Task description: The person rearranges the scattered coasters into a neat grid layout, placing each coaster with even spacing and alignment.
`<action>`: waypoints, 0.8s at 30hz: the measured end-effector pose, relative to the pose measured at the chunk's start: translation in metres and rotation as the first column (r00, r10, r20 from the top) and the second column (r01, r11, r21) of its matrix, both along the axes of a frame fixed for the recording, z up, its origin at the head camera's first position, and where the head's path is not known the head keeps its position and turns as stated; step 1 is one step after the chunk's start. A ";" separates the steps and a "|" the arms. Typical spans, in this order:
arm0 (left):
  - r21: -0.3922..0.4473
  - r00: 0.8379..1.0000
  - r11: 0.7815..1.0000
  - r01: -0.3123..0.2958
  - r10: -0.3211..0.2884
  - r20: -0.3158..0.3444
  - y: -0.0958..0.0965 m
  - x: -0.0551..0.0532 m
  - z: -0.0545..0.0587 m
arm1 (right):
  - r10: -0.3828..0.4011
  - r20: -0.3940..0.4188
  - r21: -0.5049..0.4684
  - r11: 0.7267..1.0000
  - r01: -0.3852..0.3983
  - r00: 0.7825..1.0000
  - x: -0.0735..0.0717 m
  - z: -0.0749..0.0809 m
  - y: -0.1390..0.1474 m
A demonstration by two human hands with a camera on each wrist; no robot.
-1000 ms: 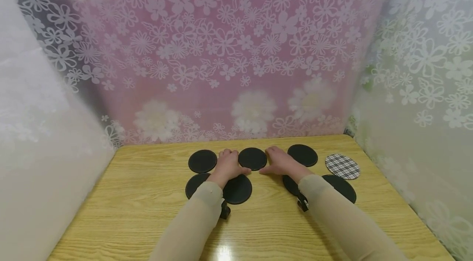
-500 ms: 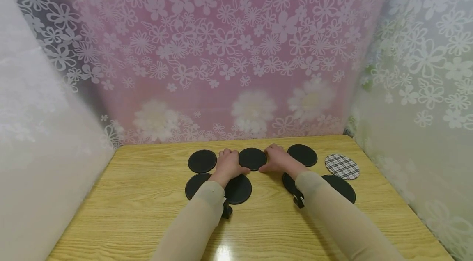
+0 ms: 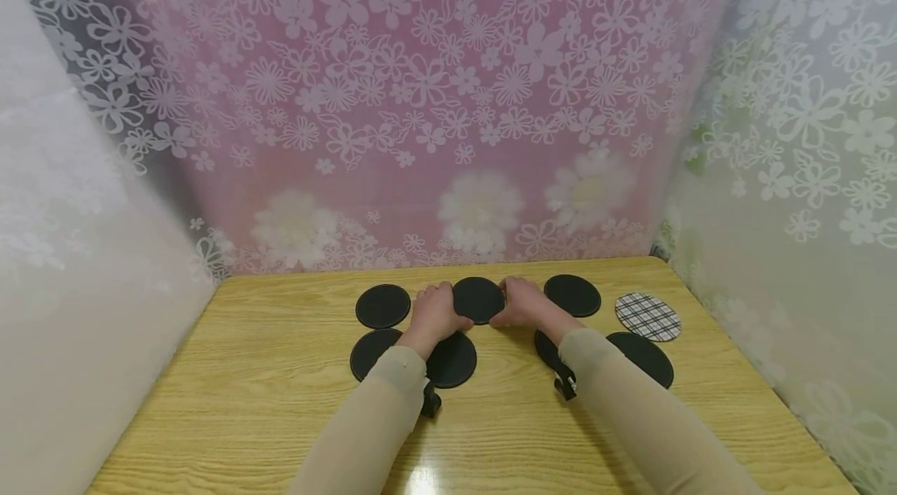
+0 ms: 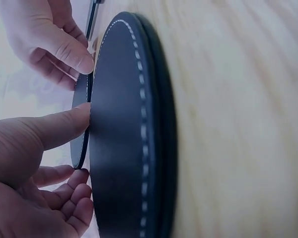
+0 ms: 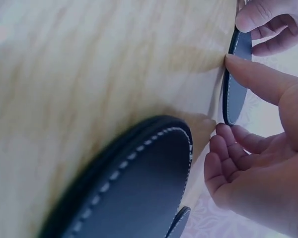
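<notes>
Wood-grained table (image 3: pixel 210 401) meets a pink floral backdrop (image 3: pixel 392 184). Left of the middle black disc (image 3: pixel 479 300) we count three matching discs (image 3: pixel 383 306) lying flat. Our left hand (image 3: pixel 430 316), fingers partly curled, grips its left edge; our right hand (image 3: pixel 527 303), similarly curled, grips its right edge. To its right lie three more black discs (image 3: pixel 572 295) and, farthest, the plaid disc (image 3: pixel 648 317). With both hands on it, we judge its handling unfinished; what else remains, we cannot tell. Wrist views show clear white stitching (image 4: pixel 143 111) and thumb contacts; only the head view shows the plaid disc.
</notes>
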State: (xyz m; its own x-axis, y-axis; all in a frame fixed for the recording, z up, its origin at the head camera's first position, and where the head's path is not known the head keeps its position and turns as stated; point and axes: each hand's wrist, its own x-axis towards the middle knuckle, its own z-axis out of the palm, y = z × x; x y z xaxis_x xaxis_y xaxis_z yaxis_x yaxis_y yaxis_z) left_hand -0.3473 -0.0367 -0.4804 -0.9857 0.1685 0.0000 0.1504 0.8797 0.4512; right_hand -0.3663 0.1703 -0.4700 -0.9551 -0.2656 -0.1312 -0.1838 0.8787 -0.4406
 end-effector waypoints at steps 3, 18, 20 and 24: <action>0.031 1.000 1.000 0.002 -0.003 0.004 -0.003 -0.001 -0.001 | -0.005 0.003 -0.038 0.999 0.005 1.000 0.001 -0.001 -0.002; 0.074 0.999 0.997 0.014 -0.011 -0.041 -0.036 0.004 0.008 | 0.014 0.040 -0.217 0.976 -0.005 0.999 0.000 0.000 -0.021; 0.074 0.999 0.997 0.013 -0.010 -0.035 -0.043 0.004 0.008 | 0.027 0.041 -0.228 0.973 -0.017 0.999 0.000 0.000 -0.025; 0.075 1.000 0.997 0.006 -0.005 -0.015 -0.054 0.005 0.010 | 0.053 0.044 -0.256 0.966 -0.040 0.998 0.001 0.002 -0.033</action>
